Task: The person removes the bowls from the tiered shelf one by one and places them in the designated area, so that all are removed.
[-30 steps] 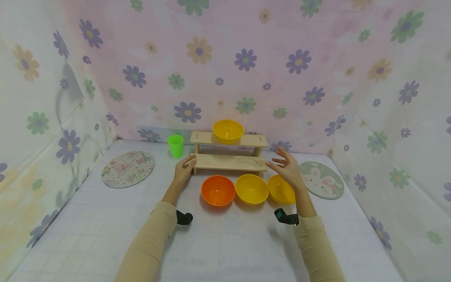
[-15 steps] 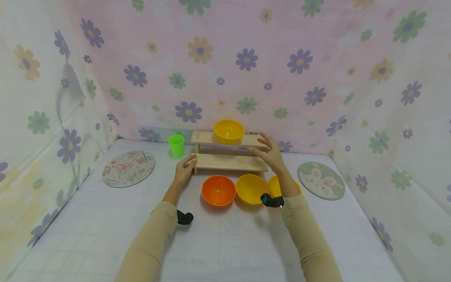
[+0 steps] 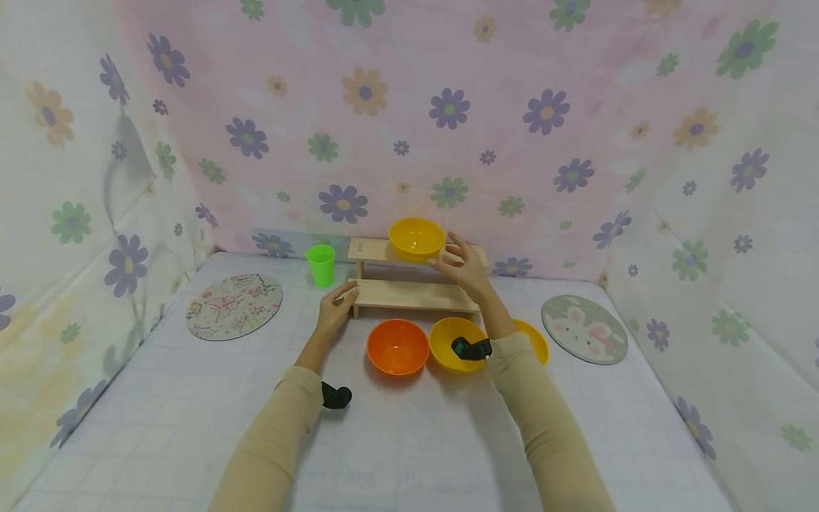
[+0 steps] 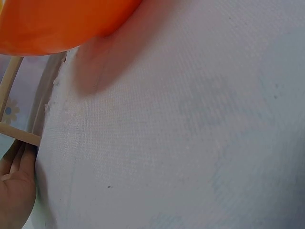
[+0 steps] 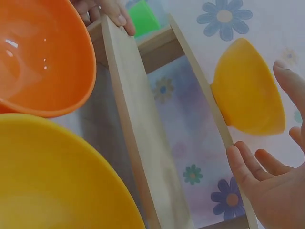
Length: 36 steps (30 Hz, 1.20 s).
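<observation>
A two-step wooden shelf [image 3: 416, 294] stands on the table. At the left end of its lower board, my left hand [image 3: 335, 310] grips the wood; the right wrist view shows the fingertips at the board's end. A yellow bowl [image 3: 416, 240] sits upright on the upper board. My right hand [image 3: 466, 269] is just right of this bowl, fingers spread and relaxed, holding nothing. In the right wrist view a small gap shows between the fingers [image 5: 240, 164] and the yellow bowl [image 5: 250, 90].
In front of the shelf stand an orange bowl [image 3: 397, 347], a yellow bowl [image 3: 448, 348] and another yellow bowl [image 3: 536, 341] partly hidden by my right arm. A green cup [image 3: 321, 265] is left of the shelf. Round mats lie at left [image 3: 234, 307] and right [image 3: 585, 329].
My right hand has moved left and slightly up, from above the rightmost yellow bowl to beside the bowl on the upper board. The left hand stays at the shelf's end.
</observation>
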Each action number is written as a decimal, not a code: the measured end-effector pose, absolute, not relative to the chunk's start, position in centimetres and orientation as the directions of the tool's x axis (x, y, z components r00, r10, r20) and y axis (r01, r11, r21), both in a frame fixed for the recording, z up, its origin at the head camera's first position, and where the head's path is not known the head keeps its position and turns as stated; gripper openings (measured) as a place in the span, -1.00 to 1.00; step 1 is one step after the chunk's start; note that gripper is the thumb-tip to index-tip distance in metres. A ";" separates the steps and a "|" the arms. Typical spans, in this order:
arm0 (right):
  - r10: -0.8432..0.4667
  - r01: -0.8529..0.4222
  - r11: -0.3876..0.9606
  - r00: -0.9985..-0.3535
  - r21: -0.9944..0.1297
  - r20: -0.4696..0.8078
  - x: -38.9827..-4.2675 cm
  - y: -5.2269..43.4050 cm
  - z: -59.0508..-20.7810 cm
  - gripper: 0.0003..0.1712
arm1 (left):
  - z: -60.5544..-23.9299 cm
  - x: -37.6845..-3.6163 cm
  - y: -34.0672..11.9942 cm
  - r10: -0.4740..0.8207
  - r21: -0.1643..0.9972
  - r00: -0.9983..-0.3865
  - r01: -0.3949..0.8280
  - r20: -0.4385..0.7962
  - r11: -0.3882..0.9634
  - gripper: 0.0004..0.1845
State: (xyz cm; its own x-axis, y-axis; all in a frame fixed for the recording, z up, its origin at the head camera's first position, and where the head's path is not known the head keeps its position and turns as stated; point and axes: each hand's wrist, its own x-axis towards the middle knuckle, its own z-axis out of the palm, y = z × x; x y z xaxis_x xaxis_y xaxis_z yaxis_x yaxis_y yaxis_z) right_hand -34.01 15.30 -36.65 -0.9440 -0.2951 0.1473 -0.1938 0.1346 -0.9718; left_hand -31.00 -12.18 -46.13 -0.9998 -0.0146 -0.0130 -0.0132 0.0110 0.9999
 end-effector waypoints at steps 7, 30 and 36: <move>-0.292 -0.173 0.117 -0.947 -0.978 0.133 -36.2 14.4 -38.3 -0.08 | -46.2 -31.2 -12.2 -0.024 1.000 -0.999 -0.022 -0.022 0.002 -0.57; -0.218 -0.185 0.090 -0.962 -0.979 0.162 -36.0 12.8 -38.8 -0.01 | -50.0 -33.4 -12.5 -0.061 0.992 -0.990 0.128 0.127 -0.012 -0.54; -0.210 -0.227 0.135 -0.958 -0.964 0.196 -35.4 13.0 -39.1 -0.03 | -48.9 -32.8 -12.4 -0.067 0.998 -0.995 0.069 0.069 0.012 -0.56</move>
